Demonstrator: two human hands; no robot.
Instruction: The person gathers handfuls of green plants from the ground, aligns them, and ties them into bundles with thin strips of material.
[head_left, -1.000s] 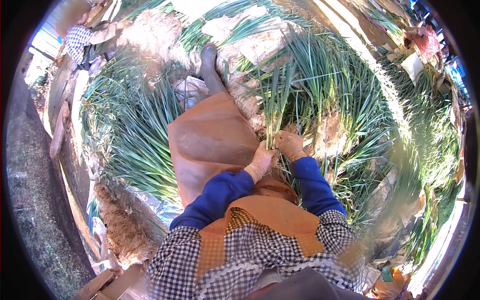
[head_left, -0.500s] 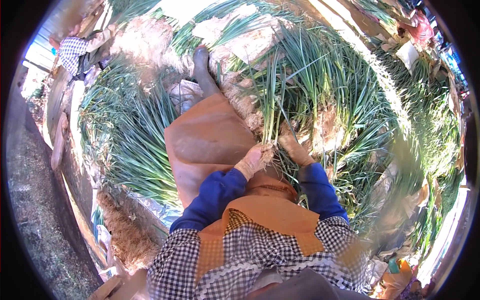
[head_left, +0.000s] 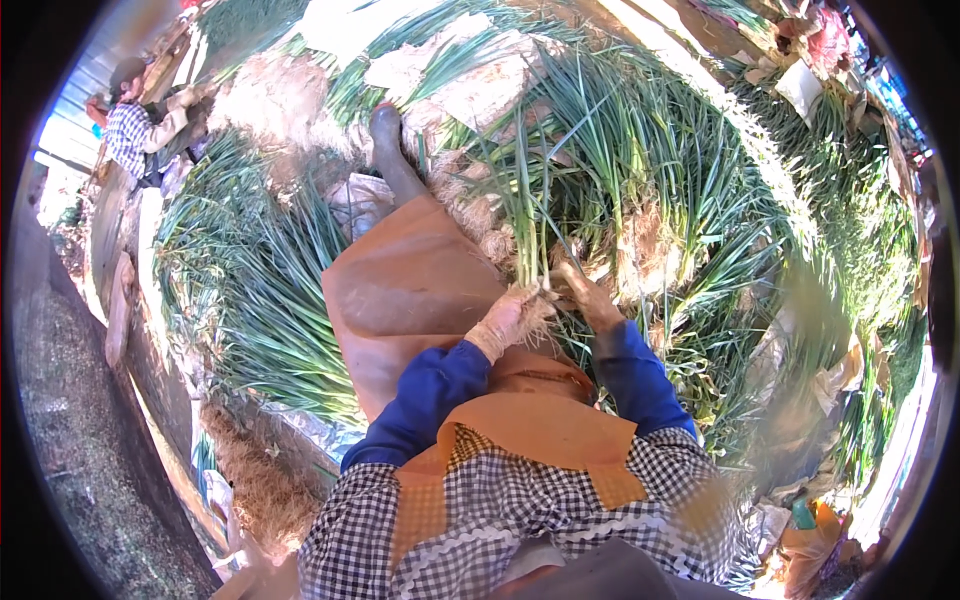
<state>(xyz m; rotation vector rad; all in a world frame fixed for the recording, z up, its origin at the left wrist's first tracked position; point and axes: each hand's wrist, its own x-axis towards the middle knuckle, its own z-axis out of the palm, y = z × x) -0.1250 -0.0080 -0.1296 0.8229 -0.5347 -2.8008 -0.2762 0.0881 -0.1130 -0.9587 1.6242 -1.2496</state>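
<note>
My left hand [head_left: 512, 312] is closed around the root end of a small bunch of green onions [head_left: 530, 220], held above my lap. Their pale stems and long green leaves point away from me. Stringy tan roots [head_left: 540, 312] hang below the fingers. Close by on the right is my right hand [head_left: 594, 302], its fingers stretched toward the stem bases, with a gap between finger and thumb. I cannot tell whether it touches them. An orange-brown apron [head_left: 420, 280] covers my lap and legs.
Large heaps of green onions lie on the left [head_left: 270, 290] and right [head_left: 690, 180]. Clumps of tan roots [head_left: 265, 470] sit at lower left. My grey boot [head_left: 392, 150] extends forward between the heaps. Another person [head_left: 135, 125] works at far left. A wooden beam [head_left: 120, 310] stands nearby.
My right hand has shifted slightly, and its fingers now show more clearly beside the stem bases. My left hand keeps its hold on the bunch. The other person is more upright.
</note>
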